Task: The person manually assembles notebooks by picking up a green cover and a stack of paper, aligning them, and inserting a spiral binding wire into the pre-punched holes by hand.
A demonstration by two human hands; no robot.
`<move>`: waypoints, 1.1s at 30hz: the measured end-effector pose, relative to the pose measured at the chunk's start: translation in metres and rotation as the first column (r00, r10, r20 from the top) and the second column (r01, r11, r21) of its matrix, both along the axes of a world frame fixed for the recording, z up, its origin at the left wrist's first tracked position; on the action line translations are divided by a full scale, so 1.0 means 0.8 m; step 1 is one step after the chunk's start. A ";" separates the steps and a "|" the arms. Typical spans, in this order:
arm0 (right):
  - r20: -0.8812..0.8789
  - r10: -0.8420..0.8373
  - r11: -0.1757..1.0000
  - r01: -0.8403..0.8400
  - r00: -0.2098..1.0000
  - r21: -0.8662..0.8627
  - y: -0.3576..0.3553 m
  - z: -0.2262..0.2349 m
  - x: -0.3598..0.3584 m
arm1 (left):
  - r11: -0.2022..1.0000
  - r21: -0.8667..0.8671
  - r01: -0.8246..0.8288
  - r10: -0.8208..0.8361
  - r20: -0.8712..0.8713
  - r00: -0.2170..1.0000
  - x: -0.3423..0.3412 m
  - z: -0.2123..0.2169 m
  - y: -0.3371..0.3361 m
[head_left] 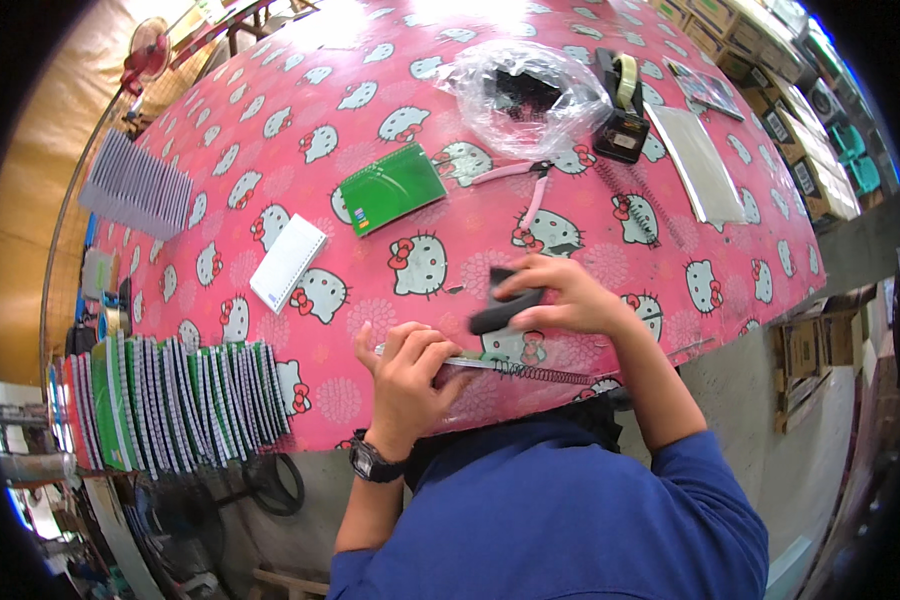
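Near the front edge of the table, my left hand (pixel 407 375) is closed around a thin notebook (pixel 467 361) held edge-on. A dark spiral coil (pixel 545 374) runs along its edge and sticks out to the right past it. Just above the coil, my right hand (pixel 575 292) grips a black hand-sized object (pixel 495 314), smeared by motion, so its kind does not show. Farther off lie a green spiral notebook (pixel 395 188), a small white pad (pixel 288 263) and pink-handled pliers (pixel 536 188). Several loose coils (pixel 632 203) rest right of the pliers.
A long row of notebooks (pixel 185 405) stands at the left front corner, another stack (pixel 135 185) behind it. At the far side sit a clear plastic bag (pixel 470 105) with dark contents, a tape dispenser (pixel 625 135) and clear sheets (pixel 695 160). Cardboard boxes (pixel 795 150) line the right.
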State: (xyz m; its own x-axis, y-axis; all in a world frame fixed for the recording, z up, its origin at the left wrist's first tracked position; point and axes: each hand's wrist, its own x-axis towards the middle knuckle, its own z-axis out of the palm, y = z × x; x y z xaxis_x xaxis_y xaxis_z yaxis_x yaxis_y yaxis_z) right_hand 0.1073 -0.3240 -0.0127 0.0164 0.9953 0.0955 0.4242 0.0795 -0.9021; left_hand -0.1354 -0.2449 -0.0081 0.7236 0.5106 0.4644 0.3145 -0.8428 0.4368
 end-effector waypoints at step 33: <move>0.168 0.190 0.976 -0.167 0.967 -0.138 0.032 0.028 -0.031 | 0.676 -0.694 0.247 0.240 0.525 0.817 -0.019 -0.059 0.017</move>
State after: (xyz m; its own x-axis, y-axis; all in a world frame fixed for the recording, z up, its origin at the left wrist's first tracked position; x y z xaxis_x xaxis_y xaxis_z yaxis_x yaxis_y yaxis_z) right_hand 0.0822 -0.2988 0.0099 -0.1689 0.9848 -0.0410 0.5682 0.0633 -0.8204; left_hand -0.1510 -0.2317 -0.0551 0.4749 0.8426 0.2540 -0.1793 -0.1899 0.9653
